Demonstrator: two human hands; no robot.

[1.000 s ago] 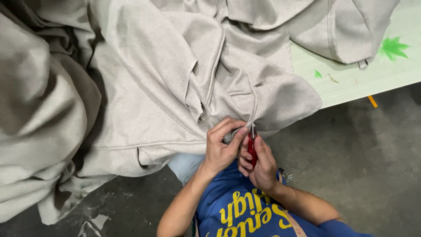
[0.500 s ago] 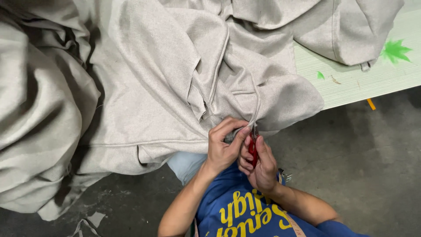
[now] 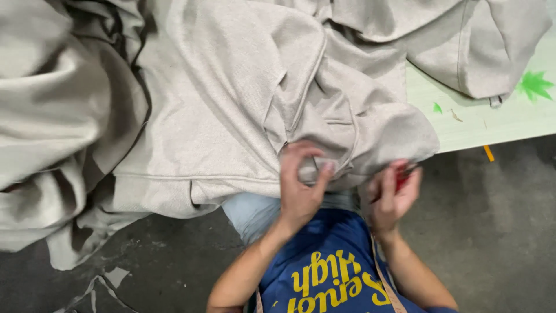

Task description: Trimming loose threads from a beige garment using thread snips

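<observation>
L hand (image 3: 301,185) grip clamped on hem of grey sweatshirt (image 3: 231,104), which lies heaped on pale desk (image 3: 492,122) w/ edge hanging over. R hand (image 3: 392,194) just beside, fingers closed round small red tool (image 3: 403,177). Grey floor (image 3: 498,232) below.

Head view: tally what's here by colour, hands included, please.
Grey garments, piled and overlapping, separate pieces cannot be told: 1 heap
Red tool in the right hand's grip: 1
Pale green table: 1
Green leaf marks on the table: 2
Bare hands: 2, left hand on the cloth, right hand
Total: 7
</observation>
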